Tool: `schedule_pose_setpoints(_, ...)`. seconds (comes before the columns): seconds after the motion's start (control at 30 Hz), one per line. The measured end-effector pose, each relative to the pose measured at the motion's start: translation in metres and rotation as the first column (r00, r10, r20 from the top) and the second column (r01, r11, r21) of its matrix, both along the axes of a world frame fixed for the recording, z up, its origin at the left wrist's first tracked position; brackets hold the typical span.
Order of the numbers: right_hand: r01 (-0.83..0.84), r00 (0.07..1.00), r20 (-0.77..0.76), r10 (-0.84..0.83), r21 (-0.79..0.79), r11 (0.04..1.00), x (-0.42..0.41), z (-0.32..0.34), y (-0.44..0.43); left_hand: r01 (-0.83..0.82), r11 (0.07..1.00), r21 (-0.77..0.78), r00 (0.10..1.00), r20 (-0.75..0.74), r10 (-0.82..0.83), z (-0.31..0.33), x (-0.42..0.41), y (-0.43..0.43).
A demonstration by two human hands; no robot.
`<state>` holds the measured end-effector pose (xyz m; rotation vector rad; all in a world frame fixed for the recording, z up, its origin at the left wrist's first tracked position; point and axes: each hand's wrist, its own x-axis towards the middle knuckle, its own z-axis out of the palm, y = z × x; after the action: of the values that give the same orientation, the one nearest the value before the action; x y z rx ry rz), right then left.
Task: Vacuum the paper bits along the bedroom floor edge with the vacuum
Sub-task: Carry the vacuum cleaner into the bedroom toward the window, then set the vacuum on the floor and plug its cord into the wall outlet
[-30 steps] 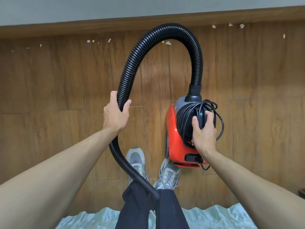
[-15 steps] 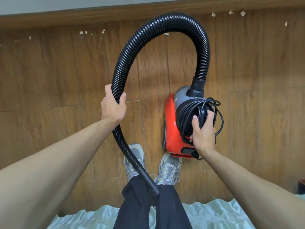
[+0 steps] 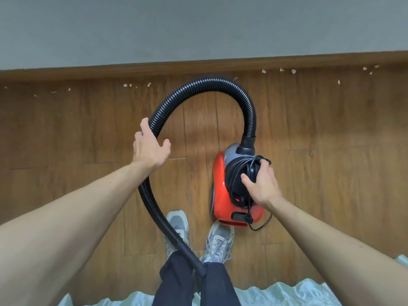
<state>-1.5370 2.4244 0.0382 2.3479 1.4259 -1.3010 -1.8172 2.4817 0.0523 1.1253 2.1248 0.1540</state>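
Observation:
A red vacuum (image 3: 220, 191) with a grey top sits low over the wood floor, just ahead of my shoes. My right hand (image 3: 262, 184) grips its black handle, where the power cord (image 3: 238, 171) is wound. The black ribbed hose (image 3: 205, 85) arches from the vacuum's top over to my left hand (image 3: 150, 149), then runs down between my legs. My left hand's thumb is spread off the hose and its fingers lie along the hose's left side. Paper bits (image 3: 128, 85) lie scattered along the baseboard, with more bits (image 3: 293, 71) to the right.
A brown baseboard (image 3: 88, 72) runs under a grey wall (image 3: 198, 29). My grey shoes (image 3: 178, 226) stand on the floor (image 3: 66, 140). Pale green bedding (image 3: 287, 292) lies along the bottom edge behind my legs.
My left hand's thumb has come off the hose and the grip has loosened. The view has tipped up, showing more wall. The hose arch now sits lower in the view.

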Motion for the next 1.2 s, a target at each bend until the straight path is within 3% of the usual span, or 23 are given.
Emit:
schedule_pose_setpoints(0.2,-0.191,0.981,0.057,0.186,0.104,0.976,-0.006,0.086,0.069,0.228,0.973,-0.016,0.971,-0.075,-0.229,0.082,0.013,0.041)
schedule_pose_setpoints(0.57,-0.483,0.862,0.306,0.404,0.258,0.837,-0.001,0.343,0.202,0.614,0.789,0.004,0.731,-0.379,-0.567,0.332,0.012,0.141)
schedule_pose_setpoints(0.77,-0.527,0.834,0.399,0.380,0.372,0.764,0.011,0.491,0.245,0.676,0.729,0.110,0.668,-0.510,-0.542,0.481,0.020,0.186)
schedule_pose_setpoints(1.0,-0.528,0.844,0.420,0.335,0.536,0.659,0.023,0.625,0.252,0.696,0.628,0.348,0.701,-0.518,-0.490,0.618,0.031,0.199)
schedule_pose_setpoints(1.2,-0.538,0.835,0.456,0.308,0.561,0.629,0.021,0.696,0.237,0.734,0.609,0.300,0.647,-0.582,-0.493,0.694,0.038,0.191)
